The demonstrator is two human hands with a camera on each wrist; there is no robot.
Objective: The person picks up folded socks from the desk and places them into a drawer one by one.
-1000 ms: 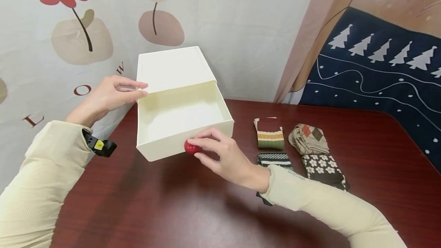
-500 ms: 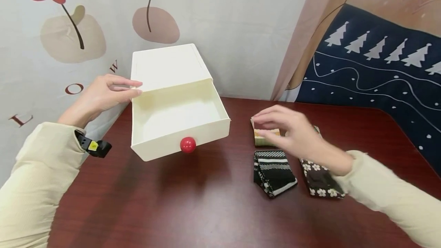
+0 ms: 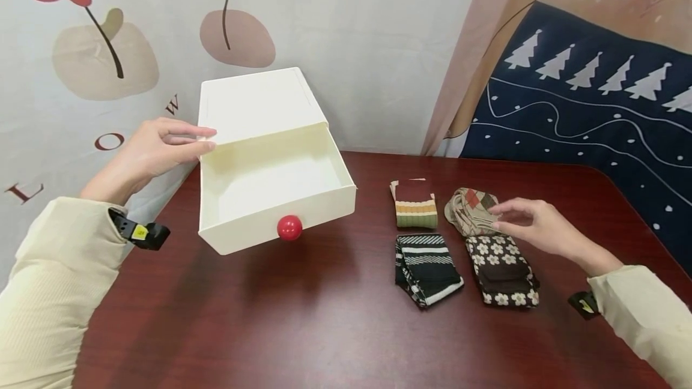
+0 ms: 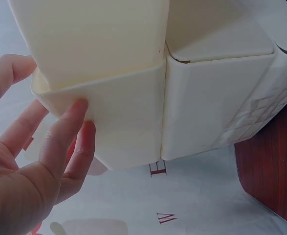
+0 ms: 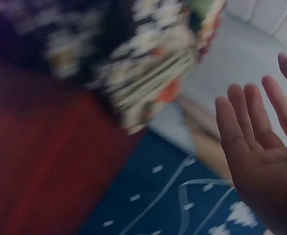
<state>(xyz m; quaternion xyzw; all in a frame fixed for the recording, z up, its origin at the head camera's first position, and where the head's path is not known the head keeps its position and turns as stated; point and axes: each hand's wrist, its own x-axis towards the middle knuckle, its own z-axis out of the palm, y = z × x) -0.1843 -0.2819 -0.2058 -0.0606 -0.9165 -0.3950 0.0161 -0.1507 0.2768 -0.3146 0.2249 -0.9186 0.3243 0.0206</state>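
Observation:
A white drawer box (image 3: 265,104) has its drawer (image 3: 276,173) pulled out; inside, the drawer is bare, and a red round knob (image 3: 289,227) sits on its front. My left hand (image 3: 143,155) holds the box's left front corner, fingers and thumb on either side of the edge in the left wrist view. Above the argyle socks (image 3: 467,215), at their right side, hovers my right hand (image 3: 546,233) with loosely spread fingers and nothing held. Near them lie folded striped socks (image 3: 416,212), black-and-white socks (image 3: 429,269) and flower-patterned socks (image 3: 500,269).
Further white units (image 4: 216,98) adjoin the held box in the left wrist view. The dark red table (image 3: 335,329) carries everything. A printed curtain (image 3: 378,47) hangs behind, with a navy tree-patterned cloth (image 3: 584,107) at the right.
My right hand let go of the red knob and swung right over the socks, past the striped pair to the argyle pair. The left hand stays at the box corner; the view shifted slightly.

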